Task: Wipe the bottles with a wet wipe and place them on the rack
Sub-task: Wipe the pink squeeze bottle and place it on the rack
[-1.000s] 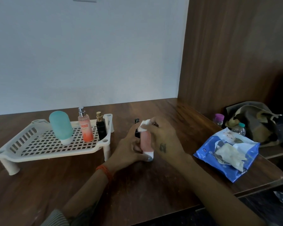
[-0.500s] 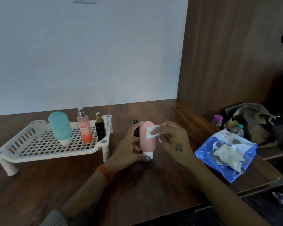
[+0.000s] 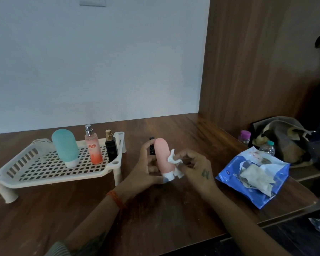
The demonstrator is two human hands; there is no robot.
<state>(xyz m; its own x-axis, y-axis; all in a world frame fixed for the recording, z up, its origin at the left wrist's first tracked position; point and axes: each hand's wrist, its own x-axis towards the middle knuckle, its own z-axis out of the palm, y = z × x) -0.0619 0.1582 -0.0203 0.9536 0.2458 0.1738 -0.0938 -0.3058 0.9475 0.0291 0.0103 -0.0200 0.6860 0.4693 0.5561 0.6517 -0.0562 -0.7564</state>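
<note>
The right hand [image 3: 194,169] pinches the wipe [image 3: 174,162] between thumb and fingertips and presses it against the right side of the pink bottle [image 3: 163,159]. Half a second ago the wipe sat near the bottle's top; a second ago it covered the tip. Now it lies lower, reaching toward the white cap, so the stroke runs downward and this bottle looks almost wiped.

The left hand [image 3: 146,169] clasps the bottle from the left, thumb at the cap, fingers spread up behind the body, holding it upright, cap down, on the table [image 3: 155,209]. A small dark bottle [image 3: 151,147] stands just behind it, partly hidden and apparently unwiped.

Both forearms come in from the lower edge, the right wrist bent inward and the left nearly straight.

To the left, the rack [image 3: 44,169] already holds three upright bottles. The wipe pack [image 3: 253,176] lies open, well to the right.

Next, probably, the pink bottle goes to the rack.
</note>
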